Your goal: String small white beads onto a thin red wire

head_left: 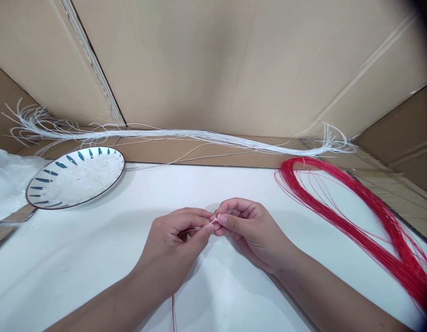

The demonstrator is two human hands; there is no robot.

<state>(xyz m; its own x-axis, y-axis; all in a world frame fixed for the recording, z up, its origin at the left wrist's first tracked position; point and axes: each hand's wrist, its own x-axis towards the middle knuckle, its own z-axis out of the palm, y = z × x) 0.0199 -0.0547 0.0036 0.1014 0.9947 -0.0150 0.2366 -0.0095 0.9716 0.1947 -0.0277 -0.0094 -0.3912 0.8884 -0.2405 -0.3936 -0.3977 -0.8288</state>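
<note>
Above the middle of the white table, my left hand [178, 235] pinches a thin white cord [189, 230] between thumb and forefinger. Fingertip to fingertip with it, my right hand [249, 230] is closed on a tiny white piece [215, 220] at the cord; whether that is a bead or a knot I cannot tell. The remaining fingers of both hands are curled in. Below my left wrist, a red and a white strand [173, 313] run down toward the front edge of the view.
An oval plate [43, 192] with dark leaf marks holds small white bits at the left, beside a clear plastic bag [9, 184]. A bundle of white cords [185, 134] lies along the cardboard wall [216, 69]. Looped red cords [345, 230] lie at the right.
</note>
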